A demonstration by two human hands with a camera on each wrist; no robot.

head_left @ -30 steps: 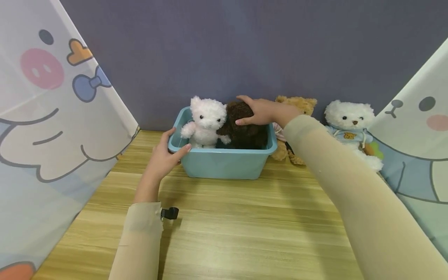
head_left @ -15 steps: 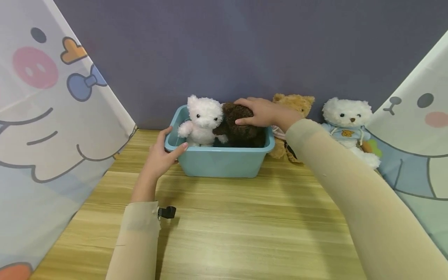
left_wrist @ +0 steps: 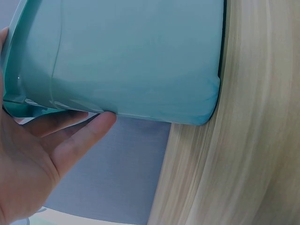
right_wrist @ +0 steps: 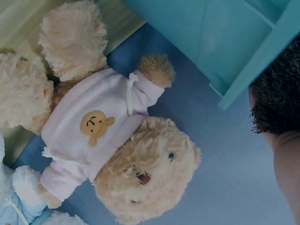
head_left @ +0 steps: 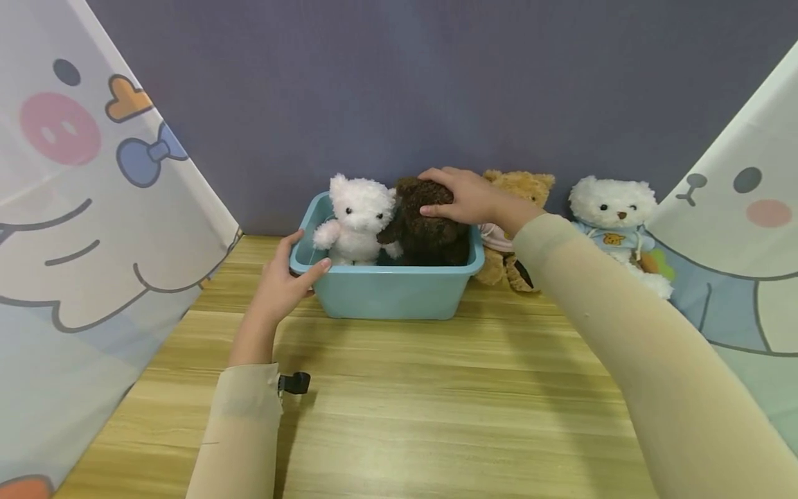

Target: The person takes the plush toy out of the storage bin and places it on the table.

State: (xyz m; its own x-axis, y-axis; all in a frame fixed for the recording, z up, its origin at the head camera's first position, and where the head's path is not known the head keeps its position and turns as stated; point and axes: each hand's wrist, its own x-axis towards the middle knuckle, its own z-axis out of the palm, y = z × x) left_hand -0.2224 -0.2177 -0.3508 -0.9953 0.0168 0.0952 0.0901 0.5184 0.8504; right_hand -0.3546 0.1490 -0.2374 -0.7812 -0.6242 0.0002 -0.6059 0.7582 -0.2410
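A light-blue plastic bin (head_left: 389, 294) stands on the wooden table against the grey backdrop. My left hand (head_left: 277, 287) grips its left end, thumb on the front rim and fingers along the side; the left wrist view shows fingertips against the bin wall (left_wrist: 136, 61). Inside the bin, a white plush toy (head_left: 361, 208) sits upright on the left. Beside it is a dark brown plush toy (head_left: 430, 239), whose head my right hand (head_left: 467, 194) holds from above, thumb at the front. Dark fur (right_wrist: 281, 89) shows at the right wrist view's edge. The toys' lower parts are hidden.
Right of the bin sits a tan teddy bear (right_wrist: 154, 164) in a pink hoodie, partly behind my right arm in the head view. Farther right is a white teddy bear (head_left: 614, 201) in a blue hoodie. Printed cloth walls (head_left: 68, 256) border the wooden table (head_left: 436, 402).
The head view has shifted slightly. Both hands keep their places on the bin and the dark brown plush toy, and the toys stay in the bin.
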